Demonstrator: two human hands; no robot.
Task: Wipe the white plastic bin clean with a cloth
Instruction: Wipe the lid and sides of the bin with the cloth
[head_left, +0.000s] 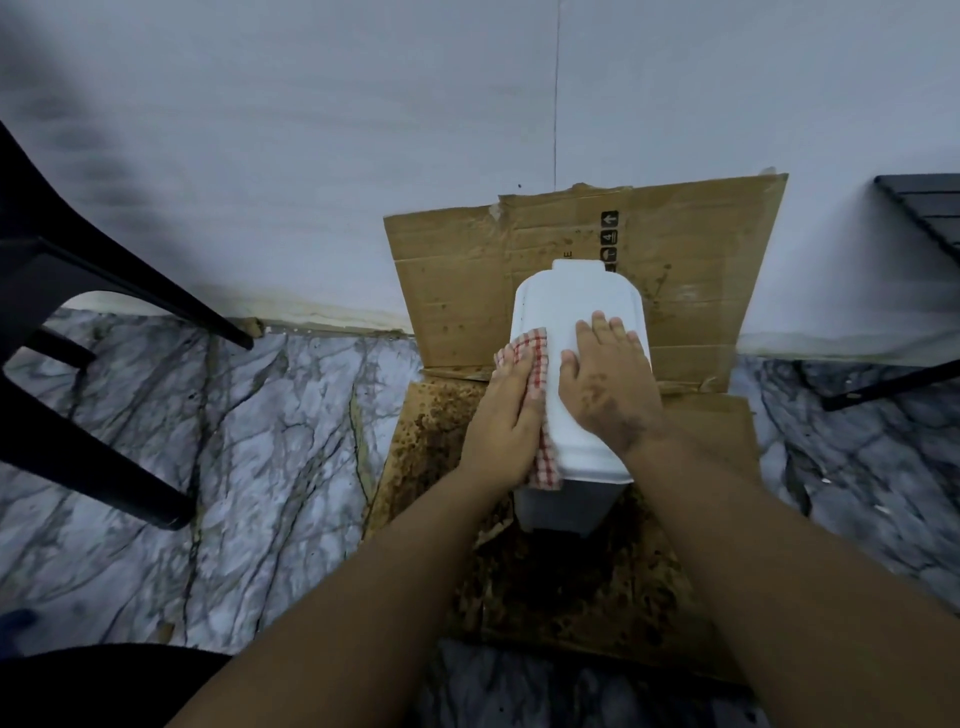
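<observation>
Bin (571, 332) stands on cardboard (696, 291), which lies on the floor (234, 441) and runs up the wall (311, 130) behind. Cloth (540, 374) lies against the bin's left side under the left hand (501, 415); right hand (605, 379) rests on the lid. Chair (62, 291) stands far left.

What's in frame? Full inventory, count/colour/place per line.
bin: 1, white plastic, lid closed, centre, standing on cardboard
cloth: 1, red-and-white check, against the bin's left side under the left hand
cardboard: flattened brown sheets, stained, one leaning on the wall behind the bin, more flat on the floor beneath it
chair: 1, black, left edge, partly in view
dark furniture: 1, black, right edge, cropped, type unclear
floor: grey-white marble pattern
wall: white, background
left hand: pressing the cloth to the bin's left side
right hand: flat on the bin lid, fingers straight
</observation>
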